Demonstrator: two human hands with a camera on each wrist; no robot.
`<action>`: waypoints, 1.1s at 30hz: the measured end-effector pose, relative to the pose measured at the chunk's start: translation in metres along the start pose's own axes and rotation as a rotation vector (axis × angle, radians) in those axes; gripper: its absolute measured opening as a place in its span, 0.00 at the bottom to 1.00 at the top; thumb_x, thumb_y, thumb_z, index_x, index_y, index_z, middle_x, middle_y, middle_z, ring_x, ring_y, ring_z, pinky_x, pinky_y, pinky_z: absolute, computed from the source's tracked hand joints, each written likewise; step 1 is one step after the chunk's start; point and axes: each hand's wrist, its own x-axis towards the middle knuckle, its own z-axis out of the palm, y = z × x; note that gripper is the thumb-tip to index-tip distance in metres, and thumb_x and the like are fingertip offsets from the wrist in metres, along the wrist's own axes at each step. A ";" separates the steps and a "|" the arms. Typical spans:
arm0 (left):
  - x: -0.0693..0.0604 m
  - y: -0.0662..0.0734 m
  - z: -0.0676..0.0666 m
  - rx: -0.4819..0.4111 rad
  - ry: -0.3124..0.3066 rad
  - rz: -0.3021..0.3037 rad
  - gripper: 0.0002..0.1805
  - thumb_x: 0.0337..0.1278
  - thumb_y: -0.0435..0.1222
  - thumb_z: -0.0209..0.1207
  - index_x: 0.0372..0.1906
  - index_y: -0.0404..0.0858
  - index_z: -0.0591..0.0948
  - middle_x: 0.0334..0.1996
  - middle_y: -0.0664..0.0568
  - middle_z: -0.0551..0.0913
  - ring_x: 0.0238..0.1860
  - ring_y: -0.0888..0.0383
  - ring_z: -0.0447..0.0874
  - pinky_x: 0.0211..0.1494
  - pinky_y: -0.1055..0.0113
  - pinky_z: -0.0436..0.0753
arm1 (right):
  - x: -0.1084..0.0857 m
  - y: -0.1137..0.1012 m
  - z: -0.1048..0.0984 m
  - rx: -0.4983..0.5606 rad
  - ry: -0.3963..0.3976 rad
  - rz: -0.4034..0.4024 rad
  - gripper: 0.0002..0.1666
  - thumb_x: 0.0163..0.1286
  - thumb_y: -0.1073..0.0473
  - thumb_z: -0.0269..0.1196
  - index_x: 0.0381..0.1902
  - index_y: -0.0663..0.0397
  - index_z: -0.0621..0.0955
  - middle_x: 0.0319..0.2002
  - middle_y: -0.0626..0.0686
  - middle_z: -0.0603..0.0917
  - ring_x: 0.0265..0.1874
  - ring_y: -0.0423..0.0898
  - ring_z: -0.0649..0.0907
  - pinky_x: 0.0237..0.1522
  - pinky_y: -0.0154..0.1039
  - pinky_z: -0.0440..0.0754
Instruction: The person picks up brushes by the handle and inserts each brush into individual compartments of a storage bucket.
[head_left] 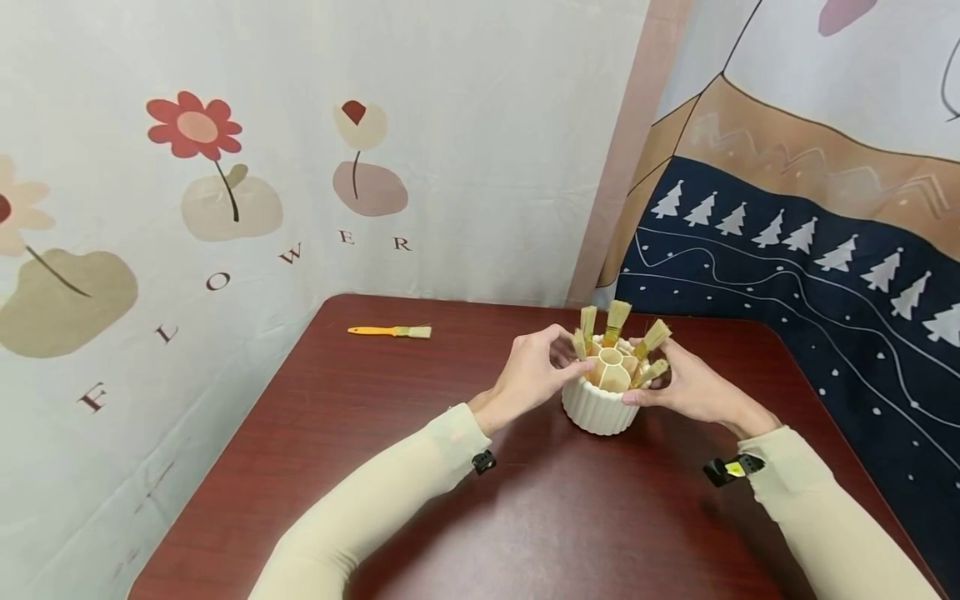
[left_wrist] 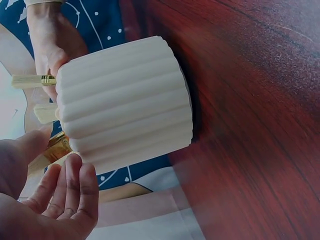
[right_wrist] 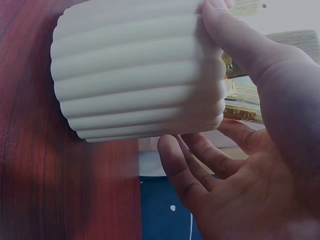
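Observation:
A round cream holder [head_left: 602, 408] with fluted sides and divided compartments stands on the table. Several paintbrushes [head_left: 618, 317] stand in it, bristles up. At its left rim, my left hand [head_left: 536, 367] has its thumb and fingers about a brush [head_left: 579, 343]. In the left wrist view, this brush's gold ferrule [left_wrist: 59, 148] shows between thumb and fingers; the exact contact is partly hidden. My right hand [head_left: 693, 387] grips the holder's right side. Its thumb [right_wrist: 240, 37] presses near the rim, with the other fingers curled round the far side.
A paintbrush with a yellow handle [head_left: 372, 331] lies at the table's back left. The dark red wooden table [head_left: 450, 517] meets a pale flower-print cloth [head_left: 480, 150] behind and a navy tree-print cloth [head_left: 750, 275] at the right.

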 end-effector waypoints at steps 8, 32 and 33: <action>-0.002 -0.004 -0.004 -0.008 -0.019 0.002 0.19 0.70 0.44 0.83 0.56 0.42 0.90 0.46 0.51 0.97 0.41 0.61 0.95 0.47 0.72 0.90 | -0.001 0.000 0.001 0.000 0.000 0.006 0.61 0.72 0.43 0.85 0.88 0.61 0.65 0.81 0.67 0.80 0.69 0.62 0.89 0.68 0.60 0.92; -0.006 -0.028 -0.035 0.041 -0.018 0.038 0.24 0.69 0.45 0.84 0.61 0.40 0.89 0.54 0.46 0.94 0.53 0.41 0.98 0.61 0.48 0.96 | 0.000 -0.001 0.001 -0.008 -0.002 0.007 0.61 0.72 0.42 0.85 0.88 0.59 0.65 0.83 0.67 0.78 0.71 0.63 0.87 0.73 0.67 0.89; -0.006 -0.030 -0.037 0.052 -0.013 0.039 0.24 0.69 0.45 0.84 0.61 0.41 0.88 0.55 0.46 0.94 0.53 0.42 0.97 0.62 0.47 0.95 | 0.000 -0.001 0.001 -0.014 -0.001 0.008 0.61 0.72 0.42 0.85 0.88 0.59 0.65 0.83 0.67 0.78 0.71 0.63 0.87 0.73 0.67 0.89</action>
